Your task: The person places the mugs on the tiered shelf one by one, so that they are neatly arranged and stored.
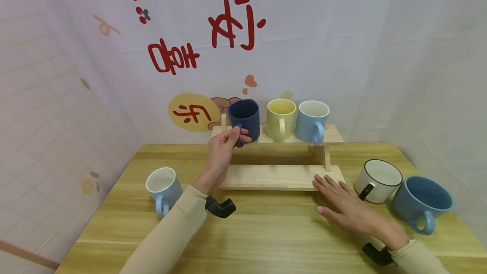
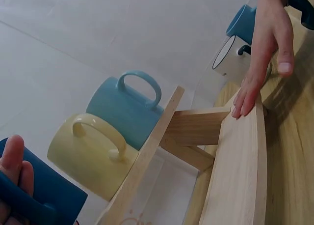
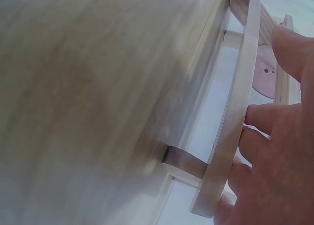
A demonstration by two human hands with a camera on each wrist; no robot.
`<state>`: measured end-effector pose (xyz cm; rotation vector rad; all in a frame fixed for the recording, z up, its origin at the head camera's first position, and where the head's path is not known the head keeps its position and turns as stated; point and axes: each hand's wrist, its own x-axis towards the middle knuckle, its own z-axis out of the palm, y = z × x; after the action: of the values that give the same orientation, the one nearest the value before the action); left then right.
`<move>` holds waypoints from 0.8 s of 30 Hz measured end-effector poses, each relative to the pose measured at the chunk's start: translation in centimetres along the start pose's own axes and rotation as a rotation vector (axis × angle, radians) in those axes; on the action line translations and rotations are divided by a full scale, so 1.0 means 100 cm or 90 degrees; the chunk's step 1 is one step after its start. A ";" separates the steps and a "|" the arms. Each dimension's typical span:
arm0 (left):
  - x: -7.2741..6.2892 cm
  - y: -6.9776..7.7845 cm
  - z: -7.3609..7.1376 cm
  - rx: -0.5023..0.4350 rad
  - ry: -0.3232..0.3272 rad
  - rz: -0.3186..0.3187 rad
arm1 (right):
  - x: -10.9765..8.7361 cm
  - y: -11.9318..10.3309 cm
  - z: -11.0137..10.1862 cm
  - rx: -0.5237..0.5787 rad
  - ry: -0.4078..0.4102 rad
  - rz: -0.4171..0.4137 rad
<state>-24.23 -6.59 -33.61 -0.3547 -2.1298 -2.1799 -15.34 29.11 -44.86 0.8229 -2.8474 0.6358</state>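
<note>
A dark blue mug (image 1: 244, 115) is at the left end of the wooden rack's upper shelf (image 1: 335, 134). My left hand (image 1: 222, 151) pinches its handle between thumb and fingers. Whether the mug's base touches the shelf, I cannot tell. To its right on that shelf stand a yellow mug (image 1: 275, 124) and a light blue mug (image 1: 307, 119), handles facing me. My right hand (image 1: 348, 208) lies with straight fingers on the right end of the lower shelf (image 1: 274, 176). In the right wrist view, its fingers (image 3: 260, 117) touch the shelf's edge.
Another light blue mug (image 1: 167, 187), white inside, stands on the table (image 1: 266, 231) at the left. On the right, beside my right hand, are a white mug (image 1: 374, 191) with a black rim and a wide blue mug (image 1: 409, 202). A printed cloth (image 1: 323, 33) hangs behind.
</note>
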 end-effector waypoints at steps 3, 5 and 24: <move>0.007 -0.003 0.000 0.004 0.009 -0.008 | 0.001 -0.001 0.002 -0.007 0.004 -0.007; 0.012 -0.004 -0.001 0.004 0.016 -0.020 | 0.002 -0.002 0.003 -0.013 0.006 -0.013; 0.028 -0.021 0.011 0.101 0.025 0.016 | -0.003 -0.001 0.000 -0.023 0.003 -0.013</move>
<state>-27.27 -5.09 -35.06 -0.3227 -2.2444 -1.9711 -15.01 29.16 -44.88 0.8422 -2.8340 0.5805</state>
